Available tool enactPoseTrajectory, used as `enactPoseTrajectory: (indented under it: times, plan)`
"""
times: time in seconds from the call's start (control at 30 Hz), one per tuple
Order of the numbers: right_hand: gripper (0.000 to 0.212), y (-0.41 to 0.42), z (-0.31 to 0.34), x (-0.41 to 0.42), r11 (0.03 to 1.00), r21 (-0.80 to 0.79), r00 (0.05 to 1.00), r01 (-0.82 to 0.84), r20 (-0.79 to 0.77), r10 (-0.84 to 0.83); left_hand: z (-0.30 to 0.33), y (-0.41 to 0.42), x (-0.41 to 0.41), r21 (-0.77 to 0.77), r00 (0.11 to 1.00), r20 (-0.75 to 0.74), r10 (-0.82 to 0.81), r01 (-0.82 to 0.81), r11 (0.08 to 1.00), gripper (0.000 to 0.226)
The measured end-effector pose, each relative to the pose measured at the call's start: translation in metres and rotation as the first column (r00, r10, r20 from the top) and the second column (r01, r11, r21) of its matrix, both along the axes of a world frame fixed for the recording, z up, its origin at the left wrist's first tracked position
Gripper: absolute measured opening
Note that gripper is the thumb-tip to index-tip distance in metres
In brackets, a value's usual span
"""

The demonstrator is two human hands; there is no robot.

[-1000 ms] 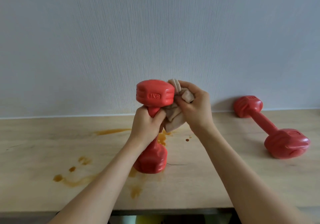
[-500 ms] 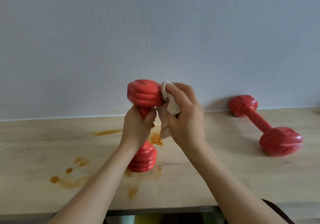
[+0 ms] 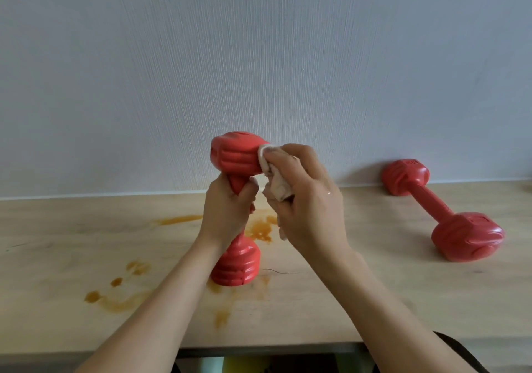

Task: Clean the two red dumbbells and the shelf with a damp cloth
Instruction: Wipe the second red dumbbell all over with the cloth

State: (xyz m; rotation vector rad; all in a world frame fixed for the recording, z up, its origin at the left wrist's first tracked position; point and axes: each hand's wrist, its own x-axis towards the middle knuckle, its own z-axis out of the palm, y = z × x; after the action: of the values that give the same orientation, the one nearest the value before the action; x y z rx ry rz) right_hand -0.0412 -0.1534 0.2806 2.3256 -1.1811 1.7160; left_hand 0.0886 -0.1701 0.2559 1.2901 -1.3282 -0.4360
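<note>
The left hand is wrapped around the handle of a red dumbbell, fingers curled tight just under its upper head. That dumbbell stands nearly upright, long axis running top to bottom with a slight lean, its lower head resting on the wooden shelf and its upper head raised in front of the wall. The upper head sits directly above the left hand; the lower head shows below the wrist.

The right hand grasps a bunched pale cloth, fingers closed over it, and presses a fold of it against the right side of the upper head. A loose tail of cloth hangs below the palm.

Compared with a second ago, the upper head has turned: the flat face with raised lettering no longer faces this way, and the ribbed side shows instead. The right hand has also rolled over, so its back is now toward the viewer and more of the cloth is covered.

On the shelf around the dumbbell's base lie orange-brown stains, with more smears off to the left and nearer the front edge. A thin dark strand lies just right of the base.

Well apart to the right, the second red dumbbell lies on its side, long axis slanting from the wall at back left toward the front right, its far head touching or nearly touching the wall.
</note>
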Motion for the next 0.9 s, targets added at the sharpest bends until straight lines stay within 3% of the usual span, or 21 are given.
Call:
enactPoseTrajectory:
  times: [0.1, 0.23, 0.4, 0.53, 0.77, 0.9]
  plan:
    - [0.033, 0.002, 0.004, 0.001, 0.993, -0.090, 0.987, 0.080, -0.130, -0.091, -0.002, 0.001, 0.000, -0.029, 0.999, 0.048, 0.007, -0.006, 1.000, 0.021]
    - [0.032, -0.002, 0.003, -0.001, 0.994, -0.060, 0.987, 0.090, -0.132, -0.097, -0.003, -0.001, -0.002, -0.026, 0.995, 0.088, 0.040, -0.037, 0.999, 0.025]
    - [0.036, -0.020, -0.006, -0.005, 0.984, 0.141, 0.988, 0.105, -0.128, -0.087, -0.003, 0.001, -0.004, -0.015, 0.992, 0.097, 0.081, -0.080, 0.997, 0.031]
    - [0.042, -0.026, -0.005, -0.007, 0.964, 0.267, 1.000, 0.002, -0.029, 0.006, -0.004, -0.002, -0.002, 0.013, 0.992, 0.106, 0.066, -0.068, 0.998, 0.029]
    - [0.035, -0.004, -0.001, 0.001, 0.999, 0.027, 0.998, 0.022, -0.064, -0.020, -0.003, -0.004, 0.001, -0.011, 0.995, 0.083, 0.055, -0.054, 0.998, 0.025]
    - [0.037, 0.003, 0.001, 0.003, 0.999, -0.010, 0.993, 0.038, -0.109, -0.038, -0.004, -0.002, 0.002, -0.012, 0.996, 0.073, 0.059, -0.058, 0.998, 0.026]
